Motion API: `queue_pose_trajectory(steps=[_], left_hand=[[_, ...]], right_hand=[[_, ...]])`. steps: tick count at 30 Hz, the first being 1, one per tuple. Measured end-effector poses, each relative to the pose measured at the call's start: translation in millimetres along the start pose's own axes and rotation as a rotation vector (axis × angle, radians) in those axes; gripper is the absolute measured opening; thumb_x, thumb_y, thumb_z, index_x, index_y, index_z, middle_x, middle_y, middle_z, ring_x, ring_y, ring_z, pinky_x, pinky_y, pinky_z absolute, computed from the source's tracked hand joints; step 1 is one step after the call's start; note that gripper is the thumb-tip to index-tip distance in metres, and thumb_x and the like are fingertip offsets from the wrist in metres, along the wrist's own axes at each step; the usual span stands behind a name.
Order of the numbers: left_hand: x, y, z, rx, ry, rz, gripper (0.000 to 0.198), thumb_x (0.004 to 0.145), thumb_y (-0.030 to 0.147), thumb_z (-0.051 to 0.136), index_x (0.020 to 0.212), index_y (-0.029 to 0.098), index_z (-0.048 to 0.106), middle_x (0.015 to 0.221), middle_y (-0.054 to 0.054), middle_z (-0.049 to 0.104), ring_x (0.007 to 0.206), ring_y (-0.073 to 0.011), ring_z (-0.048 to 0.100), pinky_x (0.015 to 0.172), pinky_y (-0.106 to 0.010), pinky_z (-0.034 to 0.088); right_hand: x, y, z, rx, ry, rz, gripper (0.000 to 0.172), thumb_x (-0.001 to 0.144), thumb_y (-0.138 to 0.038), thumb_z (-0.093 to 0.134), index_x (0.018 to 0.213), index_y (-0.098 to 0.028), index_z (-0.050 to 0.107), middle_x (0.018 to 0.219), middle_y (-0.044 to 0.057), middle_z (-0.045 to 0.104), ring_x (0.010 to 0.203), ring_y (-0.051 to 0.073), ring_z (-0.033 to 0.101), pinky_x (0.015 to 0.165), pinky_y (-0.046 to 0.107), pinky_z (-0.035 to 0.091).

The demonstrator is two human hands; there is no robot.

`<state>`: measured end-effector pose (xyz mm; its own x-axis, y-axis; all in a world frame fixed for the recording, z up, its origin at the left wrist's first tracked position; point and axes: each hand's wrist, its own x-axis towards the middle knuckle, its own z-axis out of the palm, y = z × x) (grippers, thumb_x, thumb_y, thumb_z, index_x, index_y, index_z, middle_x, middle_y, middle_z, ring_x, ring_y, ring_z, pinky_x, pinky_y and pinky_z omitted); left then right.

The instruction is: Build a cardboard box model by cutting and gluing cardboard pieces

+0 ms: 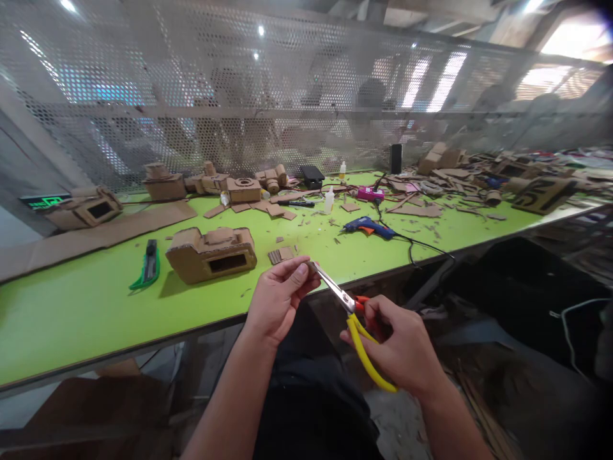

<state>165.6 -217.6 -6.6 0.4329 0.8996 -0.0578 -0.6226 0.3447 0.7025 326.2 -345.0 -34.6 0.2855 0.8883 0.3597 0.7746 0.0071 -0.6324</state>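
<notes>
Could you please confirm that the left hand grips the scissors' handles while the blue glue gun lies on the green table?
No, the right hand grips the scissors' handles, as the head view shows; the glue gun does lie on the table.

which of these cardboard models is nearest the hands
The cardboard model just right of the green cutter; the others sit farther off, mostly back near the mesh screen.

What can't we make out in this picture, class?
Head view:
Small piece at the scissors: mostly covered by the left hand.
Inside of the nearest cardboard model: in shadow.
Shapes behind the perforated screen: blurred through it.
Cardboard strip, left end: cut off by picture edge.
</notes>
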Motion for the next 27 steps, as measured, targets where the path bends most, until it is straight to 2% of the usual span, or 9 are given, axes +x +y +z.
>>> queue_pose_trajectory(steps=[15,19,24,27], left_hand=[[-0.3,-1.7,-0.6,0.0,0.016,0.0,0.035,0.051,0.02,0.095,0.08,0.013,0.077,0.073,-0.005,0.077,0.061,-0.0114,0.07,0.064,-0.021,0.059],[0.7,-2.5,-3.6,0.037,-0.002,0.018,0.035,0.054,0.023,0.094,0.082,0.012,0.076,0.076,-0.007,0.077,0.065,-0.0137,0.072,0.066,-0.022,0.059],[0.6,-0.7,-5.7,0.077,-0.032,0.076,0.036,0.062,0.025,0.091,0.09,0.014,0.071,0.078,-0.006,0.076,0.069,-0.0139,0.072,0.069,-0.024,0.058],[0.4,-0.7,-5.0,0.061,-0.048,0.085,0.034,0.063,0.026,0.09,0.088,0.015,0.069,0.078,-0.004,0.075,0.069,-0.0121,0.07,0.069,-0.022,0.056]], right_hand=[[0.6,3.8,2.9,0.132,-0.07,0.126,0.052,0.067,-0.054,0.081,0.068,-0.023,0.04,0.057,-0.007,0.045,0.053,0.01,0.034,0.048,0.022,0.032],[1.1,5.0,2.9,0.196,-0.025,0.144,0.049,0.068,-0.05,0.081,0.067,-0.023,0.041,0.054,-0.008,0.044,0.05,0.009,0.036,0.046,0.021,0.032],[1.5,-0.6,1.3,0.206,0.097,0.141,0.043,0.072,-0.048,0.077,0.07,-0.023,0.041,0.056,-0.007,0.047,0.049,0.009,0.039,0.045,0.021,0.034],[0.0,-3.9,0.7,0.186,0.055,0.132,0.042,0.074,-0.048,0.075,0.075,-0.024,0.041,0.061,-0.006,0.049,0.051,0.01,0.04,0.047,0.022,0.035]])
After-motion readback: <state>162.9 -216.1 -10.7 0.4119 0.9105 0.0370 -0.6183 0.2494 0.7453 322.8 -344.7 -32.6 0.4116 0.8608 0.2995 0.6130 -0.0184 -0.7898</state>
